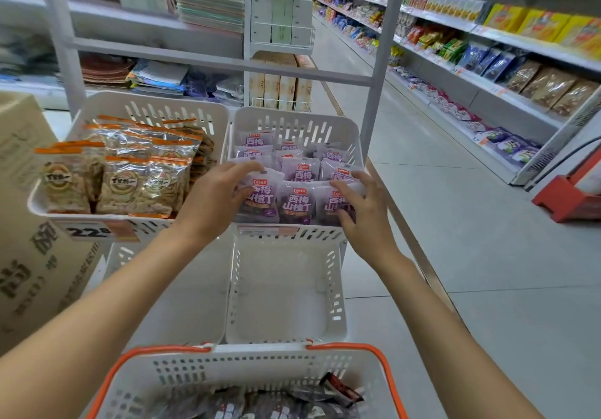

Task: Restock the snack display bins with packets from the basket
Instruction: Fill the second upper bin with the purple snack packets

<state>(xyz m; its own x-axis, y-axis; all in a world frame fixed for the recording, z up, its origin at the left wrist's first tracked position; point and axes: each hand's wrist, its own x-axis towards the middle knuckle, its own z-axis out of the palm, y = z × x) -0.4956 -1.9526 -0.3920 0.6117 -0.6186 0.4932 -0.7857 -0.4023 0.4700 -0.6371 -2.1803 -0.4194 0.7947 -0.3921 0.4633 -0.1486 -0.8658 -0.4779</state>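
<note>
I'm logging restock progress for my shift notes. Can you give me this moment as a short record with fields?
upper right bin: white slotted plastic bin, filled with purple snack packets
left hand: holds top of front-left purple packet
right hand: holds front-right purple packet
upper left bin: matching white bin with clear orange-topped seed packets
lower bin: white slotted bin beneath, nothing visible inside
basket: white plastic basket with orange handles, dark packets inside

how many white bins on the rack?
4. Upper left bin holds orange-topped packets; upper right bin holds purple packets; lower right bin is empty; lower left bin is partly hidden behind the left arm. More may sit out of view.
</note>
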